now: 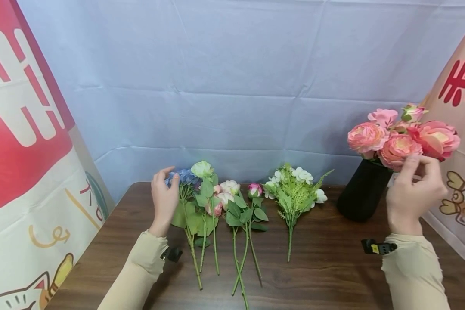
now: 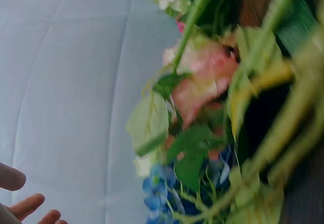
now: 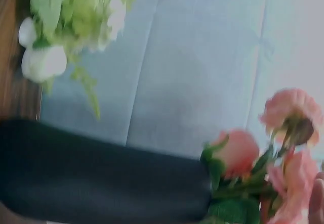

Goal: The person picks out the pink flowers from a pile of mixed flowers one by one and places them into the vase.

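Observation:
My left hand is at the blue hydrangea on the left of the table, its fingers loosely bent and holding nothing. In the left wrist view its fingertips stand apart from the blooms. At the right, a black vase holds several coral-pink artificial flowers. My right hand is raised beside the vase, thumb and fingers pinching at the lower edge of the front coral-pink flower. In the right wrist view, the vase lies across the lower part and a fingertip shows at the right edge.
Next to the hydrangea lie a pale green-white flower, light pink flowers and a magenta bud, stems toward me. A white-flowered green bunch lies nearer the vase. A pale blue cloth hangs behind the wooden table.

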Tool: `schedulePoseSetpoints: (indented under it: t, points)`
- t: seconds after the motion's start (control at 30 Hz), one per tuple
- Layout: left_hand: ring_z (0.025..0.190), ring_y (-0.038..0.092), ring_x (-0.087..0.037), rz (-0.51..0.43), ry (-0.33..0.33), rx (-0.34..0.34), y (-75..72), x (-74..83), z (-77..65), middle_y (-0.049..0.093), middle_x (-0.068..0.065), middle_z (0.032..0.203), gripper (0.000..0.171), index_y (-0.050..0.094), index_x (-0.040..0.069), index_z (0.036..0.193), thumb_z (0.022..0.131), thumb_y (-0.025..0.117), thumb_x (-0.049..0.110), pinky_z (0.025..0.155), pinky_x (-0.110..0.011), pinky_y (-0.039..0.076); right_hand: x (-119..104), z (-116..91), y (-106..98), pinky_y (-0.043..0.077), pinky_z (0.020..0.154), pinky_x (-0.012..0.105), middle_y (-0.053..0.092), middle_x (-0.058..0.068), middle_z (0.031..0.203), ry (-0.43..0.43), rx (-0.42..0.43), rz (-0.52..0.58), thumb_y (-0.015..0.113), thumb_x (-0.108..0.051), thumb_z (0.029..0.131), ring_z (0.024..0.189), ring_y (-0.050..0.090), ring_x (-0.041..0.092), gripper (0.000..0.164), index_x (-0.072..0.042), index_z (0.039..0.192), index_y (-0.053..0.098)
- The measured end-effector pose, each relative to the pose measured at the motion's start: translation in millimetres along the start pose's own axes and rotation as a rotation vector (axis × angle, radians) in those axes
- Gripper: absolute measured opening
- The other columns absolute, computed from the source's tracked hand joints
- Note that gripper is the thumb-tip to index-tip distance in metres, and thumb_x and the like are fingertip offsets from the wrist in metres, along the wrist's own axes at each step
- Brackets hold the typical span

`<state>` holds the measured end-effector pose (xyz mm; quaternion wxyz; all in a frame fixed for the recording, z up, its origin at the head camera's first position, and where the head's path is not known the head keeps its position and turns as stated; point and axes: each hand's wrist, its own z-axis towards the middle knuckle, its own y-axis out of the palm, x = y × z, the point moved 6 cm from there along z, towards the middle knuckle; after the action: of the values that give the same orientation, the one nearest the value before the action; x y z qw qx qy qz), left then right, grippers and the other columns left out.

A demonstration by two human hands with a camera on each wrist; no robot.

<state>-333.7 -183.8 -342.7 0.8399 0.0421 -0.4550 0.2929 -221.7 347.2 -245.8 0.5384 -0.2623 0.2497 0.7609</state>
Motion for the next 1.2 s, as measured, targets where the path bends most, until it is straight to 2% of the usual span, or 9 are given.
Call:
schedulePoseSetpoints:
  t: [0.17,0.3,0.43,0.6,0.7,0.87,1.0,1.2]
  points:
    - [0.102,0.042,-0.024,-0.020,-0.017,-0.030,17.8,8.8,-4.6,0.049,-0.013,0.113,0.027,0.055,0.011,0.113,0.089,0.052,0.021,0.083,-0.041,0.034,-6.5,-18.5,19.2,0.036,0.057,0.007,0.068,-0.004,0.076,-0.050,-0.096,0.017,0.052,-0.030,0.088,0.061,0.051,-0.015,0.019,-0.019,0.086,0.067]
    - [0.104,0.043,-0.029,-0.043,-0.022,-0.057,31.7,15.4,-7.9,0.049,-0.015,0.114,0.027,0.055,0.010,0.114,0.089,0.050,0.021,0.084,-0.041,0.034,-8.4,-33.9,33.3,0.033,0.056,0.007,0.069,0.006,0.078,-0.100,-0.162,0.014,0.051,-0.031,0.088,0.063,0.050,-0.017,0.022,-0.016,0.087,0.068]
    - [0.102,0.043,-0.028,-0.055,-0.041,-0.077,45.0,19.6,-10.3,0.050,-0.011,0.112,0.027,0.055,0.011,0.113,0.088,0.052,0.022,0.082,-0.039,0.035,-8.7,-48.8,46.1,0.031,0.056,0.010,0.069,0.008,0.079,-0.136,-0.233,0.003,0.049,-0.033,0.088,0.063,0.046,-0.018,0.029,-0.011,0.088,0.067]
    - [0.100,0.045,-0.026,-0.067,-0.068,-0.107,61.8,23.2,-13.7,0.052,-0.007,0.111,0.031,0.055,0.009,0.114,0.087,0.055,0.024,0.078,-0.037,0.037,-7.2,-63.9,62.0,0.030,0.058,0.019,0.068,0.006,0.080,-0.148,-0.338,-0.044,0.048,-0.034,0.089,0.065,0.039,-0.019,0.031,-0.009,0.090,0.067]
    - [0.101,0.046,-0.030,-0.086,-0.074,-0.121,70.4,27.3,-16.3,0.052,-0.007,0.112,0.031,0.054,0.009,0.114,0.086,0.056,0.023,0.078,-0.039,0.038,-4.6,-69.9,70.5,0.031,0.060,0.024,0.068,0.005,0.081,-0.116,-0.406,-0.083,0.047,-0.036,0.089,0.066,0.046,-0.008,0.031,-0.011,0.091,0.066]
    - [0.104,0.045,-0.030,-0.113,-0.103,-0.153,83.6,32.0,-21.5,0.051,-0.006,0.115,0.029,0.054,0.013,0.114,0.087,0.054,0.025,0.081,-0.040,0.038,-0.1,-78.1,82.2,0.037,0.068,0.035,0.067,0.007,0.084,-0.043,-0.531,-0.141,0.043,-0.040,0.090,0.074,0.055,0.023,0.036,-0.011,0.093,0.065]
    - [0.103,0.042,-0.025,-0.102,-0.136,-0.182,94.6,33.9,-26.5,0.050,-0.005,0.114,0.031,0.054,0.014,0.114,0.086,0.055,0.027,0.081,-0.039,0.037,4.4,-86.1,90.9,0.038,0.072,0.044,0.067,0.009,0.085,-0.006,-0.623,-0.199,0.038,-0.045,0.091,0.078,0.056,0.030,0.042,-0.012,0.092,0.064]
    - [0.102,0.043,-0.026,-0.043,-0.129,-0.223,111.2,36.5,-33.2,0.054,-0.007,0.113,0.032,0.055,0.011,0.112,0.084,0.059,0.025,0.083,-0.040,0.036,10.2,-98.9,103.9,0.039,0.068,0.046,0.065,0.011,0.083,0.017,-0.718,-0.267,0.032,-0.053,0.089,0.077,0.056,0.032,0.052,-0.012,0.091,0.064]
